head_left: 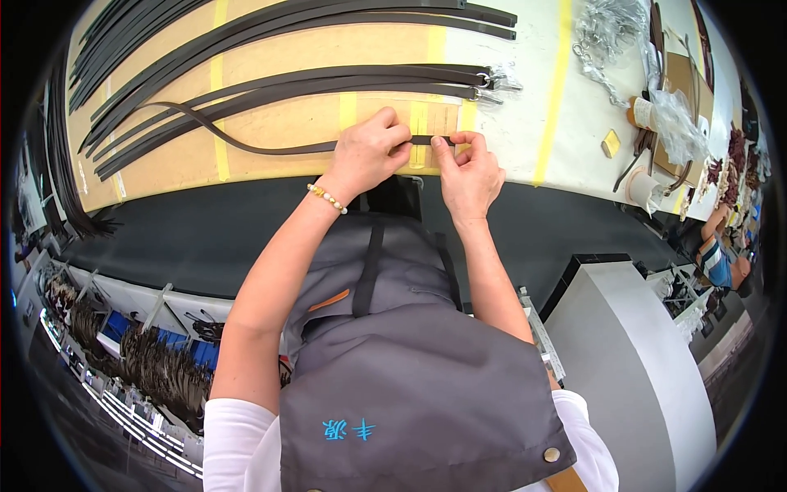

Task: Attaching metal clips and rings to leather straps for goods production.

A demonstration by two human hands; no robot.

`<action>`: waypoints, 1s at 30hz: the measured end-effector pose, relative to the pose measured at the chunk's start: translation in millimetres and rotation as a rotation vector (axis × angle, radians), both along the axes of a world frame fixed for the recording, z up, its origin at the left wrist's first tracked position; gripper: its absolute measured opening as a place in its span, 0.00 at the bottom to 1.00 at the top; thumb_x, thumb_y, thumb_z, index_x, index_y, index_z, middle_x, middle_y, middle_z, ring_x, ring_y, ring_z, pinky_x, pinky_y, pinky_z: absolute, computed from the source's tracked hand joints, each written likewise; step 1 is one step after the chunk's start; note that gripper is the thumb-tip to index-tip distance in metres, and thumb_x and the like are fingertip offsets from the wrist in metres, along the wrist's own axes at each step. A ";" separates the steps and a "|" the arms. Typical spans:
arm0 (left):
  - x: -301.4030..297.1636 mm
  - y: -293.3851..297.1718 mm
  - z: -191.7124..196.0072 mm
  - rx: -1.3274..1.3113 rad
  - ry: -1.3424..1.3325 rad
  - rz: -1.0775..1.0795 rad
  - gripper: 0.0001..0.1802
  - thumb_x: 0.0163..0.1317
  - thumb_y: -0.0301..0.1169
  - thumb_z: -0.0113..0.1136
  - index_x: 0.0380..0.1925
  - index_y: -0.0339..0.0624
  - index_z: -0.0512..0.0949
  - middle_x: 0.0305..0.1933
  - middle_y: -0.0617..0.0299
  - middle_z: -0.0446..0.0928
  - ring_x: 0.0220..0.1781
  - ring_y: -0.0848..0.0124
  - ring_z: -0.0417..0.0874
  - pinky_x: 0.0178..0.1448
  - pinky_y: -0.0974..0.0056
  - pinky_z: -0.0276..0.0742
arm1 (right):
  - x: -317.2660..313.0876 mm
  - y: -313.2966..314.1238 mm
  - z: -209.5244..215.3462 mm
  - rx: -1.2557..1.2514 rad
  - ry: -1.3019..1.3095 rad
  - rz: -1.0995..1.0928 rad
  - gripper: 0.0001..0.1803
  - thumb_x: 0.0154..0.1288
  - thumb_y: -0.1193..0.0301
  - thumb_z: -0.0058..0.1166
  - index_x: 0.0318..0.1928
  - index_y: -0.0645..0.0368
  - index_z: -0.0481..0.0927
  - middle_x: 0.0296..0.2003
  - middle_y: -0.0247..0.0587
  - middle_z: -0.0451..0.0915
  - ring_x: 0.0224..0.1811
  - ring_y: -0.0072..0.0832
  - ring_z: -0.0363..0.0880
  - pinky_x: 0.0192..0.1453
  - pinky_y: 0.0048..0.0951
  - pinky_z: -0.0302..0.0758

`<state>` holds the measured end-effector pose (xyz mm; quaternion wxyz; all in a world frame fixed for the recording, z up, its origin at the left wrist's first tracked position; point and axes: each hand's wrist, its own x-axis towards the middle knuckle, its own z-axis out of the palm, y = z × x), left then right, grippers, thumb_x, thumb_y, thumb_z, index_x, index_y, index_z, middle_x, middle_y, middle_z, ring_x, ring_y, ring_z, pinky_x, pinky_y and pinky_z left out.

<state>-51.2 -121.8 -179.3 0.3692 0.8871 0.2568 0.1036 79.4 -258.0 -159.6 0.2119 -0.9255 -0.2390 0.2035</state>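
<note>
Broadly, the table (525, 139) carries a tan board (279, 131) marked with yellow tape, and everything else sits relative to that board. Across its far half lie long dark straps (270, 82), laid flat and roughly parallel, likely so they stay sorted; 2 of them end in metal clasps (488, 86) at the board's right edge. One strap (246, 146) loops over the board's near part and runs to its near right corner, where both hands meet. The left hand (369, 152) pinches it from above, and the right hand (469, 172) pinches its tip, apparently holding it taut and level. That tip is hidden under the fingers. Right of the board, clear bags (607, 29) and small items blur toward the rim; I cannot tell what they are.
</note>
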 end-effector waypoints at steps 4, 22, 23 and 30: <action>1.4 -1.2 0.2 0.007 -0.005 0.001 0.06 0.57 0.31 0.70 0.30 0.46 0.80 0.34 0.63 0.75 0.31 0.62 0.82 0.34 0.58 0.79 | 1.1 -1.0 -0.7 0.009 0.006 -0.003 0.16 0.59 0.51 0.72 0.37 0.45 0.83 0.19 0.23 0.74 0.28 0.29 0.74 0.44 0.38 0.63; 0.6 -1.0 -1.6 0.029 -0.011 -0.012 0.07 0.56 0.31 0.70 0.29 0.46 0.79 0.34 0.63 0.75 0.31 0.61 0.82 0.34 0.58 0.80 | 0.4 -2.1 0.3 0.027 0.015 -0.007 0.17 0.59 0.51 0.72 0.37 0.46 0.83 0.19 0.24 0.74 0.29 0.29 0.75 0.44 0.38 0.63; 0.1 -1.6 -2.3 0.029 -0.012 -0.010 0.07 0.56 0.31 0.70 0.29 0.46 0.79 0.34 0.63 0.75 0.31 0.61 0.82 0.34 0.58 0.80 | 0.4 -2.6 0.2 0.028 0.012 -0.008 0.17 0.59 0.51 0.72 0.37 0.46 0.83 0.19 0.24 0.74 0.29 0.29 0.75 0.44 0.38 0.63; -0.4 -1.2 -0.9 0.035 -0.004 -0.019 0.07 0.56 0.31 0.70 0.29 0.46 0.80 0.34 0.63 0.76 0.31 0.61 0.83 0.34 0.57 0.80 | 0.8 -2.0 2.9 0.007 0.063 -0.035 0.16 0.58 0.51 0.72 0.36 0.46 0.84 0.19 0.25 0.75 0.29 0.29 0.76 0.45 0.38 0.64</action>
